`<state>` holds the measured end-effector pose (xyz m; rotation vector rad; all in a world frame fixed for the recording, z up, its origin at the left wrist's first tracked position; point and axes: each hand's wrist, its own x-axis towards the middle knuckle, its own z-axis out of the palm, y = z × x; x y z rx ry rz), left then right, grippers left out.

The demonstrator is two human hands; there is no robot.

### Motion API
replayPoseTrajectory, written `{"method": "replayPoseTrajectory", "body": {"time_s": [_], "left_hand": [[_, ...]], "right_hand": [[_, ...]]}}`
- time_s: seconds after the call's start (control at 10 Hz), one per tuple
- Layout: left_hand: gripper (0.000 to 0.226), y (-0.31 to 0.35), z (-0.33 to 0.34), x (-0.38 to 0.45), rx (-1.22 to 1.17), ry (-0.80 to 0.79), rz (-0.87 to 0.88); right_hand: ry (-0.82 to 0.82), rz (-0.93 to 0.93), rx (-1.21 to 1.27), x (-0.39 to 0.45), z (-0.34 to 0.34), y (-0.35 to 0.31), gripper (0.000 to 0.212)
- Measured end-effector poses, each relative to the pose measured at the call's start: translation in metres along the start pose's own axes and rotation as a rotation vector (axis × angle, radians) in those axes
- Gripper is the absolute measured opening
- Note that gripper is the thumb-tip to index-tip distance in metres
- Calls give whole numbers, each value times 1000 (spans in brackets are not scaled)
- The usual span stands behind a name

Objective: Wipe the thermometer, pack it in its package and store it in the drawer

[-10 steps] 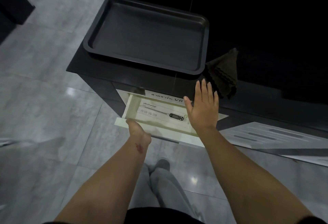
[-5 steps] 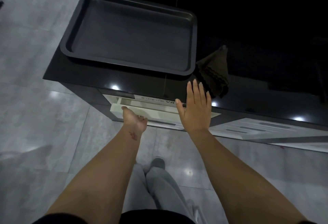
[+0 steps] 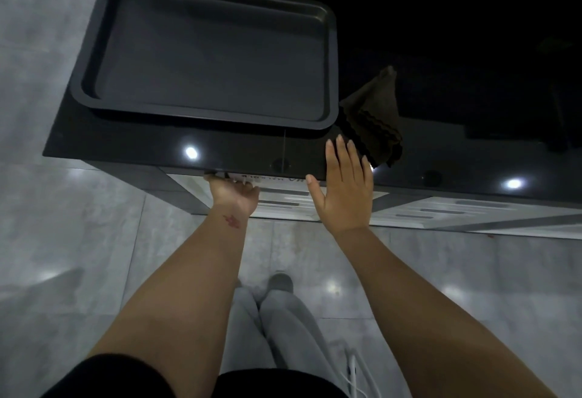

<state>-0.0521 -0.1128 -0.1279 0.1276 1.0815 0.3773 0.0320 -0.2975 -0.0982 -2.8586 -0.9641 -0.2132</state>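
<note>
From the head camera, looking steeply down, a glossy black tabletop (image 3: 245, 155) fills the upper half of the frame, with bright ceiling lights mirrored in its near edge. On it sits a wide dark grey rectangular metal tray (image 3: 330, 51) with rounded corners and nothing in it. Just to the right of the tray lies a folded dark brown cloth (image 3: 374, 114) with a wavy hem, one corner hanging toward the tabletop's front edge.

Below that edge, the white drawer front (image 3: 277, 182) shows only as a thin pale strip with printed lettering, pushed in almost flush under the overhang. The thermometer and its package cannot be seen; the drawer's inside is hidden from here. Further right, more white drawer fronts with grey slot handles (image 3: 441, 208) run along the cabinet.

The left hand (image 3: 233, 191) is pressed against the drawer front, its fingers curled up under the tabletop's lip and out of sight, so whether they grip anything cannot be told. The right hand (image 3: 345, 189) is flat and spread, fingers apart, holding nothing, with its fingertips over the tabletop's front edge close to the cloth.

Beneath both forearms are a grey tiled floor (image 3: 94, 240) and the person's legs in light grey trousers (image 3: 277, 328).
</note>
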Motion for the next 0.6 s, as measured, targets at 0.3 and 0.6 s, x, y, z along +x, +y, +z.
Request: {"method": "replayPoseTrajectory", "body": {"time_s": [0.3, 0.6], "left_hand": [[74, 0, 1, -9, 19, 84, -46], [74, 11, 0, -86, 73, 225, 100]], "right_hand": [[-65, -10, -9, 0, -3, 0, 70], [-297, -38, 86, 3, -30, 2, 69]]}}
